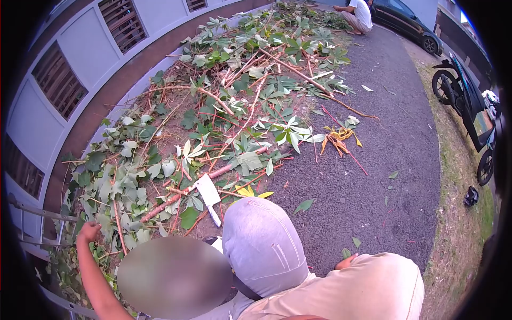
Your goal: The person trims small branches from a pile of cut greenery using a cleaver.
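My left hand [89, 232] reaches out at the lower left, among cut leafy stems [125, 197]. Its fingers are curled in; what they hold, if anything, does not show clearly. My right hand is not visible; only a strip of bare skin, perhaps a forearm [304, 317], shows at the bottom edge. A cleaver [208, 191] with a pale blade and handle lies on a thick reddish stem [160, 208], in front of my grey-looking knee [261, 240]. A blurred oval covers the area left of that knee. Bare skin [346, 261], a foot or hand, peeks out beside the beige knee [373, 282].
Cut branches and leaves [250, 101] spread along a wall with slatted windows [58, 80]. Dark asphalt [384, 133] runs to the right. A metal ladder [42, 213] stands at the left edge. A motorbike [469, 106], a car [405, 24] and a crouching person [358, 16] are farther off.
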Demonstrator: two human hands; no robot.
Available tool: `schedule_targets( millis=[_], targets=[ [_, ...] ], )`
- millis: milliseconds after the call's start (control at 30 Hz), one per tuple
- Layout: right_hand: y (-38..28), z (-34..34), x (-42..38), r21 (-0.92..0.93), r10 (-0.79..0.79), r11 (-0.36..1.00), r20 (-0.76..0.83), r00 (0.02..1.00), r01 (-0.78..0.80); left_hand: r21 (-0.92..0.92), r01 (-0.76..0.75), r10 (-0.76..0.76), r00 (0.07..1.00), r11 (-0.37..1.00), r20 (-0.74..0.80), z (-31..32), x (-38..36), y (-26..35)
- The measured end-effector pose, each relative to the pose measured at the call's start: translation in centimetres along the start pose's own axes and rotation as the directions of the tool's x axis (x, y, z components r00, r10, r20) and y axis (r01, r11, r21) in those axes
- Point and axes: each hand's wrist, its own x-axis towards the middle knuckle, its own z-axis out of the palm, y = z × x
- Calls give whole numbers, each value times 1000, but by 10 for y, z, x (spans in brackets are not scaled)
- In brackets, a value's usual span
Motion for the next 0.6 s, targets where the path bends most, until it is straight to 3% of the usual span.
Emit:
schedule_targets(
  millis=[33,133,267,333,467,533,600],
  targets=[
    [7,1,1,-5,-2,1000,-4,1000,2,-69,-1,2,1000,998,19,-4,7,-10],
    [13,0,5,2,-12,1000,-14,1000,12,-7,-39,39,998,999,-49,-15,31,-20],
    [-3,2,-17,47,-3,999,14,1000,3,-146,-57,51,998,988,-47,-36,13,34],
    [-7,7,-25,66,8,998,26,1000,-9,-79,-222,207,965,972,-163,-45,8,57],
    [-18,12,-43,94,2,996,53,999,-7,-136,-316,287,937,939,-198,-55,-13,86],
    [-42,11,-50,124,-11,992,70,997,2,-113,-453,417,875,884,-247,-55,-24,93],
    [-66,7,-42,155,-4,988,81,997,-8,-77,-463,424,858,883,-291,-54,-61,110]
  ],
)
